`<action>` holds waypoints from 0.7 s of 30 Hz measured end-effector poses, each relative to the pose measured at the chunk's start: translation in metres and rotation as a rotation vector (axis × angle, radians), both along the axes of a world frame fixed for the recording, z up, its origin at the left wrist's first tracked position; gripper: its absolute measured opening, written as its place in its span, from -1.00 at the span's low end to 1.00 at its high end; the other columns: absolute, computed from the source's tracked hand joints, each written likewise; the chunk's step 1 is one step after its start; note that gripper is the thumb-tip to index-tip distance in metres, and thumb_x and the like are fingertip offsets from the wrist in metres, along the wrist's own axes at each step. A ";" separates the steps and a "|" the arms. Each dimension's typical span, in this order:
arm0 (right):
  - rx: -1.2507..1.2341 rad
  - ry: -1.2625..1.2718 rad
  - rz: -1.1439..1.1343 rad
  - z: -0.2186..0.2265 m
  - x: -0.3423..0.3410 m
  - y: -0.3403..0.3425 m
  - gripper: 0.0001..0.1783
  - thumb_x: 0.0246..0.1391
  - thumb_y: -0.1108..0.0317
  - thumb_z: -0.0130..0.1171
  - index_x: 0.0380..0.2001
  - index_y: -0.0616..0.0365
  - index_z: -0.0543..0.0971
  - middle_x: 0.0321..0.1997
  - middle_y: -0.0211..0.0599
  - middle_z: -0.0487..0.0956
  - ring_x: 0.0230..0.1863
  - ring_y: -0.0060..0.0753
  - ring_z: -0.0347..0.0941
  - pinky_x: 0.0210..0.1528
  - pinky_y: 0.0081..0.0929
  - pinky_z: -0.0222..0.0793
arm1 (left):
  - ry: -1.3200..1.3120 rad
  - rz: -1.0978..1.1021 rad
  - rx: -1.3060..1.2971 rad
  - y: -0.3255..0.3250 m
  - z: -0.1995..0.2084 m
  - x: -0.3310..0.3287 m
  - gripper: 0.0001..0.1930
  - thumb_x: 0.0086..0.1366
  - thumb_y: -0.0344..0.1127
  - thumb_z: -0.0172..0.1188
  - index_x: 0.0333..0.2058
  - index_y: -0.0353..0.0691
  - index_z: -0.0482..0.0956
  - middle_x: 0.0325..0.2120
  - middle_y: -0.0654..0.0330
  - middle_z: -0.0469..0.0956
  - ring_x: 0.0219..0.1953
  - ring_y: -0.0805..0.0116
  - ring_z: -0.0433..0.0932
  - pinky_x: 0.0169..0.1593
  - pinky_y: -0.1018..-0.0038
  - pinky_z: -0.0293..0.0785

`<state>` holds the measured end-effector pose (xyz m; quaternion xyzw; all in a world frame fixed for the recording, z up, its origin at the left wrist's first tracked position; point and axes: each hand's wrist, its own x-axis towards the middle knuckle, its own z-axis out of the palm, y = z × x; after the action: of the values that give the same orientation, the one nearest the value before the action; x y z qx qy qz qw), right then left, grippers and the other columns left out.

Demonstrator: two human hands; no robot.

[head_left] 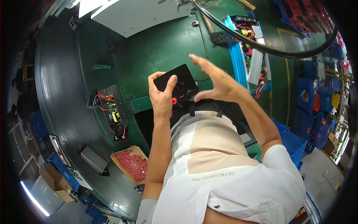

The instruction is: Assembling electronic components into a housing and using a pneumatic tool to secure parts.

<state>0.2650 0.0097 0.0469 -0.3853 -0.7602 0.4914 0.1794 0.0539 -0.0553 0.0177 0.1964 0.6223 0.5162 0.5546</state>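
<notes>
My left hand (160,100) grips a black square panel (183,76) by its left side, with the thumb lying across its face. Small fittings sit on that face, and a red ring-shaped part (174,100) shows near its lower edge. To the right of the panel, my right hand (222,84) is raised with thumb and fingers spread wide and nothing between them. Its thumb points toward the panel's lower right corner, where a dark round fitting (189,92) shows. Whether the thumb touches the panel, I cannot tell.
An open circuit assembly (117,112) lies left on the green bench. A cardboard tray (130,164) holds many small red parts. Far right stands a blue metal housing (236,61) with wired electronics. A thick black cable (268,51) arches overhead. A pale metal cabinet (143,16) stands behind.
</notes>
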 end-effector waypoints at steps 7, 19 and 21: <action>-0.023 0.219 -0.008 -0.029 -0.010 -0.021 0.23 -0.18 0.42 0.60 0.53 0.06 0.10 0.63 -0.19 0.08 0.54 -0.04 0.15 0.42 -0.18 0.37 | -0.030 0.015 0.022 0.000 0.004 0.001 -0.58 0.33 -0.37 0.41 0.05 -0.14 0.39 -0.22 0.19 0.60 -0.27 0.45 0.64 -0.25 0.52 0.64; 0.092 0.221 -0.032 -0.038 -0.011 -0.023 0.24 -0.22 0.45 0.61 0.53 0.11 0.12 0.60 -0.13 0.14 0.52 -0.04 0.20 0.37 -0.26 0.41 | -0.073 0.031 0.012 0.001 0.011 0.005 -0.57 0.31 -0.33 0.43 0.04 -0.15 0.39 -0.21 0.18 0.58 -0.29 0.48 0.63 -0.30 0.55 0.59; 0.090 0.230 -0.034 -0.039 -0.011 -0.024 0.25 -0.23 0.46 0.61 0.53 0.11 0.12 0.60 -0.13 0.14 0.51 -0.04 0.21 0.36 -0.26 0.42 | -0.058 0.030 0.023 0.002 0.010 0.005 -0.57 0.31 -0.33 0.43 0.04 -0.16 0.39 -0.21 0.18 0.58 -0.29 0.47 0.63 -0.29 0.55 0.59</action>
<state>0.2542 -0.0139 0.0075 -0.3308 -0.7494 0.4944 0.2908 0.0586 -0.0537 0.0275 0.1786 0.6028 0.5371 0.5623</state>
